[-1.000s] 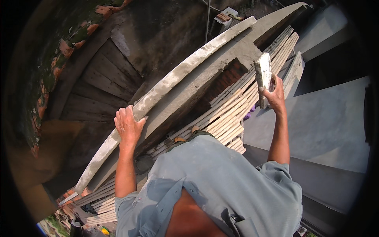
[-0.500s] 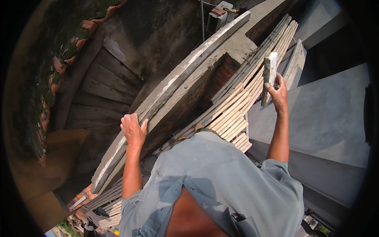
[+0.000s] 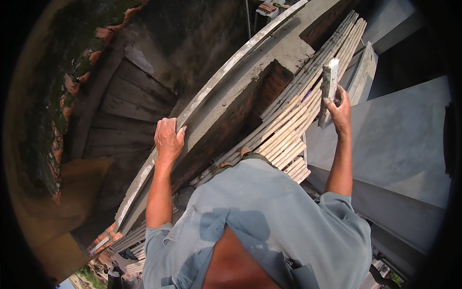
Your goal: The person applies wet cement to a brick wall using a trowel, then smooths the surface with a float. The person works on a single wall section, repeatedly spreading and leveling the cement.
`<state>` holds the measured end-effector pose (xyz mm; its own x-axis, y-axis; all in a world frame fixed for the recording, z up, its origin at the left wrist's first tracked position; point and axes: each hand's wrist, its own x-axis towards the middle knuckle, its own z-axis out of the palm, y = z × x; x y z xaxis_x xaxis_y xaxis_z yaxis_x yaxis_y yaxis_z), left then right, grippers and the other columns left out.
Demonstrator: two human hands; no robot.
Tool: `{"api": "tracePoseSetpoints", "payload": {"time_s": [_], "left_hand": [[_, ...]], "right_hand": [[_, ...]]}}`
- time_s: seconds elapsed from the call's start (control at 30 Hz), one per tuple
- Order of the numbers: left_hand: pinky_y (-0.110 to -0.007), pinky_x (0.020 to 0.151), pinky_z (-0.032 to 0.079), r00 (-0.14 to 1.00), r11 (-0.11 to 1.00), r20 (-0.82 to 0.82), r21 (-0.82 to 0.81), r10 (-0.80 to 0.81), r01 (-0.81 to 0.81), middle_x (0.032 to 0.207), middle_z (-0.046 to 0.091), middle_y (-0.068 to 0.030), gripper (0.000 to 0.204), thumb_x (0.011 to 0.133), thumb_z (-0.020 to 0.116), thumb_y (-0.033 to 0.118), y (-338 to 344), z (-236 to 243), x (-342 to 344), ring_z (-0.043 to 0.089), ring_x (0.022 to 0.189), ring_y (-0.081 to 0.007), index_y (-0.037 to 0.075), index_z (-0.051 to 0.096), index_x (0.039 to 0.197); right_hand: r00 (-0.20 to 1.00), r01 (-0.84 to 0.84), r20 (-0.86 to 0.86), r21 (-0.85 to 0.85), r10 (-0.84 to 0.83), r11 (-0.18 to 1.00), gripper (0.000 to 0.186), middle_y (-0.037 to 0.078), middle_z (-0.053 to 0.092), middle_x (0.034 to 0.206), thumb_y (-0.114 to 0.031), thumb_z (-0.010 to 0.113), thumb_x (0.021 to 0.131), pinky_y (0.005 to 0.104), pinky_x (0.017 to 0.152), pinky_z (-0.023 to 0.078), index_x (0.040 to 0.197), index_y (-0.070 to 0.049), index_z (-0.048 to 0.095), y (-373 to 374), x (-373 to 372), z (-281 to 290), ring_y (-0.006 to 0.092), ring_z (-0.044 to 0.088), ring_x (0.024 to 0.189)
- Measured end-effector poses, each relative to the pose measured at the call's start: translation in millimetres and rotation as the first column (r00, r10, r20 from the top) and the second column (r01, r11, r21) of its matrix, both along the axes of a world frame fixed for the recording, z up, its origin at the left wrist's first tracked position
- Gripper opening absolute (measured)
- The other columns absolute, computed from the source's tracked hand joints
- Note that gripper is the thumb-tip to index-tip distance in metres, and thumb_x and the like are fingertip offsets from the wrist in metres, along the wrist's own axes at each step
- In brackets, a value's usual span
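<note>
My left hand (image 3: 168, 138) is closed over a long, narrow, mortar-smeared bar (image 3: 211, 90), fingers on the far side and thumb on the near side. The bar runs diagonally along the top of a brick wall coated in grey mortar (image 3: 226, 107). Out to the right, my right hand (image 3: 340, 111) grips a short, thick piece crusted with mortar (image 3: 329, 84), held upright with the thumb on its left side. Its exact kind cannot be made out. Bamboo poles (image 3: 288, 130) lie below and between the hands.
Beyond the wall at left is a deep, dark drop with planks (image 3: 127, 108) and a mossy edge of broken brick (image 3: 72, 86). The wall has a recess of bare brick (image 3: 275, 86). A wooden board (image 3: 361, 77) and large grey slabs (image 3: 399, 139) lie right of the poles.
My left hand has moved up and slightly right. The long bar under it has shifted and tilted, showing a narrower face. My right hand still holds the crusted piece in about the same place.
</note>
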<state>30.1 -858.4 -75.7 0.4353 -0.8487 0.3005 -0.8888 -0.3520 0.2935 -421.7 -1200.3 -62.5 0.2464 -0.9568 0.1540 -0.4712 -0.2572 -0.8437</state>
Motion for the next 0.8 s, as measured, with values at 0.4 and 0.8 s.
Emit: {"api": "tracePoseSetpoints", "payload": {"time_s": [0.4,0.8], "left_hand": [[-0.048,0.088,0.049,0.997,1.000,0.079,0.007,0.004,-0.005,0.101,0.060,-0.0136,0.034,0.080,0.083,0.014,-36.4,-25.0,10.0,0.059,0.102,-0.0356,0.005,0.064,0.106],[-0.050,0.085,0.049,0.998,0.995,-0.004,0.081,-0.056,0.056,0.097,0.059,-0.0165,0.031,0.076,0.083,0.008,-4.2,-15.4,3.2,0.059,0.099,-0.0386,0.002,0.062,0.099]], "right_hand": [[0.999,0.031,-0.019,-0.016,-0.031,0.999,0.081,0.016,0.066,0.131,-0.041,0.081,0.082,0.0412,0.110,0.046,0.145,0.004,0.057,3.1,-17.4,1.6,0.0261,0.061,0.124],[0.999,0.027,0.032,0.077,-0.029,0.997,0.084,0.017,0.061,0.136,-0.038,0.083,0.079,0.0406,0.108,0.048,0.146,0.004,0.056,11.2,-13.3,-9.4,0.0269,0.061,0.124]]}}
